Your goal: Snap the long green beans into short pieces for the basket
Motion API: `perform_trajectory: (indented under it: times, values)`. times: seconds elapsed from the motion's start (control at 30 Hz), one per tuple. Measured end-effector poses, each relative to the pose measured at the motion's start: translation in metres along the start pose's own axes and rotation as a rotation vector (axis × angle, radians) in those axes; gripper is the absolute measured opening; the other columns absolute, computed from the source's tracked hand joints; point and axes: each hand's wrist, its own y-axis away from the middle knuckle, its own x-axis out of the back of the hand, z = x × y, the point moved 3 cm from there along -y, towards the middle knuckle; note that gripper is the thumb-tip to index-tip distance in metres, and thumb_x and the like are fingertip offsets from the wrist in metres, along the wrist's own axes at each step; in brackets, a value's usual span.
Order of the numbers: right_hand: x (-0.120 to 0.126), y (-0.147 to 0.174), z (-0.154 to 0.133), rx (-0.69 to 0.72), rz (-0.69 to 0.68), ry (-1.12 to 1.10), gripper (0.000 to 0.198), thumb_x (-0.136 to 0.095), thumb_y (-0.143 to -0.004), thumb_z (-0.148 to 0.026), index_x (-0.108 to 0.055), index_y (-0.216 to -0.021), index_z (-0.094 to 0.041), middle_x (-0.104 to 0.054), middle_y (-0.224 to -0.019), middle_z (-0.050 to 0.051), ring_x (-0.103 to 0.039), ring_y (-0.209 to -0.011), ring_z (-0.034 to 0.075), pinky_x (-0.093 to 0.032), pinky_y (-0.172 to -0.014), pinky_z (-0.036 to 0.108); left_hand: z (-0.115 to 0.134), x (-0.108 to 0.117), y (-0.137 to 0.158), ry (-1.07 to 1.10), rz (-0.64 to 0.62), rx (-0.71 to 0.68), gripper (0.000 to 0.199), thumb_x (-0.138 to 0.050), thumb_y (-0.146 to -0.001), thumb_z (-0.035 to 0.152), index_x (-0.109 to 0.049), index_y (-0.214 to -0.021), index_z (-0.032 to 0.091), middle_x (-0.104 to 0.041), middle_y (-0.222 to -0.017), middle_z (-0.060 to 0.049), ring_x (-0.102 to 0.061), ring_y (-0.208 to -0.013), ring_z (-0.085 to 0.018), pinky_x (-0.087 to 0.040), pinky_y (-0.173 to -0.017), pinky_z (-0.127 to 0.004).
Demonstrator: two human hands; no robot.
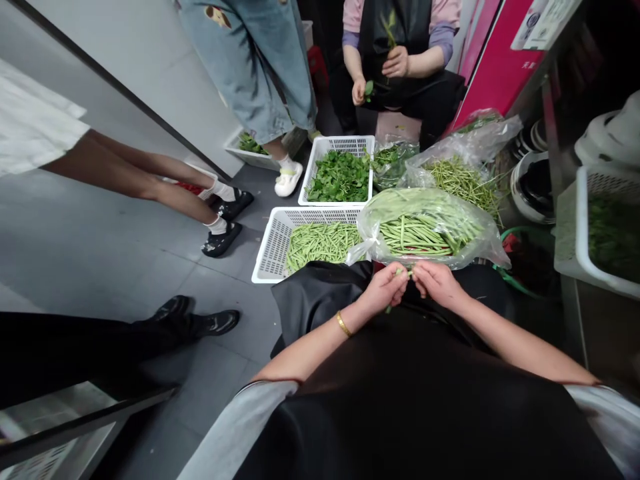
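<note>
Both my hands meet above my lap, their fingers pinched round green beans. My left hand, with a gold bracelet at the wrist, is closed on a green bean that pokes out between its fingers. Close beside it, my right hand pinches the bean's other end. Just beyond them lies a clear plastic bag full of long green beans. To its left stands a white plastic basket holding short bean pieces.
A second white basket holds leafy greens. Across from me a seated person handles a leafy stem. Other people's legs stand at the left. Right are a bag of thin green stems, a green-rimmed tub and a white crate.
</note>
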Motion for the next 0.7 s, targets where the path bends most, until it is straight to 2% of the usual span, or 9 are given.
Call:
perform_trajectory:
  times: [0.07, 0.17, 0.27, 0.33, 0.43, 0.47, 0.5, 0.6, 0.7]
  values:
    - [-0.013, -0.010, 0.009, -0.086, 0.159, -0.164, 0.037, -0.025, -0.101, -0.042, -0.043, -0.074, -0.022, -0.047, -0.048, -0.006, -0.047, -0.042, 0.012, -0.037, -0.049, 0.024, -0.005, 0.000, -0.007, 0.112, 0.126, -0.089, 0.040, -0.053, -0.085, 0.057, -0.043, -0.079, 0.019, -0.044, -0.052, 0.007, -0.040, -0.038, -0.006, -0.032, -0.037, -0.018]
    - [-0.030, -0.029, 0.014, -0.059, 0.233, 0.127, 0.037, -0.028, -0.099, -0.039, -0.046, -0.074, -0.021, -0.057, -0.059, 0.002, -0.055, -0.055, 0.015, -0.039, -0.055, 0.026, -0.018, 0.002, -0.016, 0.192, 0.295, -0.085, 0.041, -0.054, -0.083, 0.057, -0.041, -0.075, 0.019, -0.041, -0.050, 0.008, -0.037, -0.037, -0.005, -0.029, -0.036, -0.018]
    - [-0.033, -0.043, 0.012, -0.065, 0.090, 0.620, 0.035, -0.033, -0.097, -0.033, -0.056, -0.077, -0.017, -0.065, -0.077, 0.013, -0.060, -0.069, 0.020, -0.038, -0.061, 0.029, -0.027, 0.012, -0.022, 0.271, 0.418, 0.018, 0.042, -0.061, -0.079, 0.055, -0.040, -0.074, 0.019, -0.039, -0.053, 0.009, -0.032, -0.037, -0.004, -0.025, -0.034, -0.017]
    - [-0.025, -0.042, 0.009, -0.089, -0.101, 0.757, 0.035, -0.034, -0.097, -0.031, -0.061, -0.081, -0.015, -0.067, -0.080, 0.013, -0.061, -0.070, 0.021, -0.037, -0.061, 0.028, -0.025, 0.023, -0.023, 0.362, 0.447, 0.037, 0.040, -0.063, -0.079, 0.052, -0.041, -0.076, 0.019, -0.042, -0.057, 0.007, -0.035, -0.040, -0.004, -0.026, -0.035, -0.017]
    - [-0.007, -0.033, 0.008, -0.087, -0.552, 0.616, 0.026, -0.051, -0.090, -0.041, -0.066, -0.087, -0.020, -0.069, -0.074, 0.005, -0.062, -0.065, 0.018, -0.037, -0.060, 0.025, -0.017, 0.040, -0.021, 0.528, 0.387, 0.034, 0.037, -0.065, -0.078, 0.049, -0.044, -0.082, 0.019, -0.043, -0.059, 0.007, -0.037, -0.042, -0.005, -0.030, -0.038, -0.017]
    - [0.000, -0.034, 0.012, -0.117, -0.636, 0.560, 0.026, -0.057, -0.086, -0.045, -0.068, -0.090, -0.022, -0.070, -0.074, 0.003, -0.062, -0.064, 0.017, -0.038, -0.059, 0.024, -0.014, 0.044, -0.020, 0.569, 0.343, 0.038, 0.037, -0.066, -0.078, 0.049, -0.045, -0.084, 0.019, -0.040, -0.057, 0.008, -0.035, -0.041, -0.005, -0.028, -0.037, -0.017]
    - [0.008, -0.039, 0.019, -0.182, -0.629, 0.552, 0.030, -0.059, -0.084, -0.048, -0.068, -0.095, -0.022, -0.071, -0.076, 0.002, -0.063, -0.065, 0.017, -0.039, -0.060, 0.024, -0.012, 0.046, -0.019, 0.594, 0.289, 0.045, 0.036, -0.066, -0.078, 0.048, -0.046, -0.085, 0.019, -0.035, -0.054, 0.009, -0.031, -0.039, -0.004, -0.026, -0.037, -0.016]
    - [0.021, -0.077, 0.053, -0.429, -0.246, 0.863, 0.047, -0.041, -0.093, -0.051, -0.070, -0.100, -0.015, -0.073, -0.092, 0.013, -0.066, -0.084, 0.023, -0.044, -0.072, 0.028, -0.008, 0.044, -0.015, 0.560, 0.128, 0.055, 0.034, -0.070, -0.077, 0.044, -0.050, -0.082, 0.018, -0.024, -0.048, 0.012, -0.021, -0.036, -0.003, -0.020, -0.035, -0.015]
    - [-0.001, -0.114, 0.086, -0.592, -0.341, 1.014, 0.050, -0.046, -0.091, -0.051, -0.072, -0.102, -0.009, -0.071, -0.105, 0.021, -0.066, -0.098, 0.029, -0.046, -0.078, 0.032, -0.004, 0.037, -0.012, 0.427, 0.028, 0.031, 0.036, -0.066, -0.080, 0.048, -0.054, -0.072, 0.015, -0.028, -0.044, 0.010, -0.029, -0.036, -0.005, -0.029, -0.036, -0.018]
